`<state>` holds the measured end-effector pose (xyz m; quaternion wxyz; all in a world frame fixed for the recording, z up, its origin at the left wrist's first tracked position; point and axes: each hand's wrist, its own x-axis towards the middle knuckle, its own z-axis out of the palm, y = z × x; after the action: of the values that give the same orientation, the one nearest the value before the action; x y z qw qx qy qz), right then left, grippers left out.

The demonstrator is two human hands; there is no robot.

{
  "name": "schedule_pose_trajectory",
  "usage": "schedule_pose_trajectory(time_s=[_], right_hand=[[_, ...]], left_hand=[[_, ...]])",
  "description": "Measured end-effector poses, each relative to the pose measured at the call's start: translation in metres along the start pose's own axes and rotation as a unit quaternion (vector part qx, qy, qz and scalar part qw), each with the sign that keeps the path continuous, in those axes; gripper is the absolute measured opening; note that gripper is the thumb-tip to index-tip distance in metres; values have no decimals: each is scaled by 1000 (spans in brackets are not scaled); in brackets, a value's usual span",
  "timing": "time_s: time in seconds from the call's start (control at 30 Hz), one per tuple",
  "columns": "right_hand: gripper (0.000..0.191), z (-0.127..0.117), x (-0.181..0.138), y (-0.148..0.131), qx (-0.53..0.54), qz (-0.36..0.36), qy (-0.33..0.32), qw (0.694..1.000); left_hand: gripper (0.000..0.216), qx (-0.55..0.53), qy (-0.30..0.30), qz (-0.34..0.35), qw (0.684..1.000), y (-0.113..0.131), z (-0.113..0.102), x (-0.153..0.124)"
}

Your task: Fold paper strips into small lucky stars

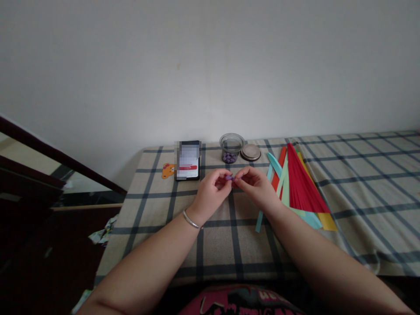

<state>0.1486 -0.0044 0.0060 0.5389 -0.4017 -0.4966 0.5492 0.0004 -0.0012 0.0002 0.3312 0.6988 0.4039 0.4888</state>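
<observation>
Over the middle of the table, my left hand (214, 190) and my right hand (255, 185) meet fingertip to fingertip. Pinched between them is a small purple folded paper piece (229, 177), mostly covered by the fingers, so its exact shape is hard to make out. Just beyond the hands stands a clear round jar (232, 143) holding several small purple pieces (229, 157). The jar's round lid (251, 152) lies flat to its right. Beside my right forearm is a fanned pile of coloured paper strips, with red strips (303, 186) on top and light blue strips (259, 222) sticking out.
A phone (188, 161) with a lit, partly blurred screen lies back left, next to an orange bear-shaped piece (168, 171). The checked tablecloth (154, 205) covers the table, which ends at the left. A wall (210, 78) rises behind, and a dark rail (62, 153) slopes at far left.
</observation>
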Motion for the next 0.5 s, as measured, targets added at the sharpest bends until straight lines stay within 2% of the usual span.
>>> schedule_pose_trajectory(time_s=[0.13, 0.23, 0.37, 0.5], right_hand=[[22, -1, 0, 5, -55, -26, 0, 998], [13, -3, -2, 5, -131, -60, 2, 990], [4, -4, -5, 2, -246, -113, 6, 963], [5, -6, -6, -1, -316, -159, -5, 935]], left_hand=[[9, -14, -7, -22, 1000, 2, 0, 1], [9, 15, -14, -18, 1000, 2, -1, 1], [10, 115, -14, 25, 993, 2, -4, 1], [12, 161, -24, 76, 984, 2, -5, 2]])
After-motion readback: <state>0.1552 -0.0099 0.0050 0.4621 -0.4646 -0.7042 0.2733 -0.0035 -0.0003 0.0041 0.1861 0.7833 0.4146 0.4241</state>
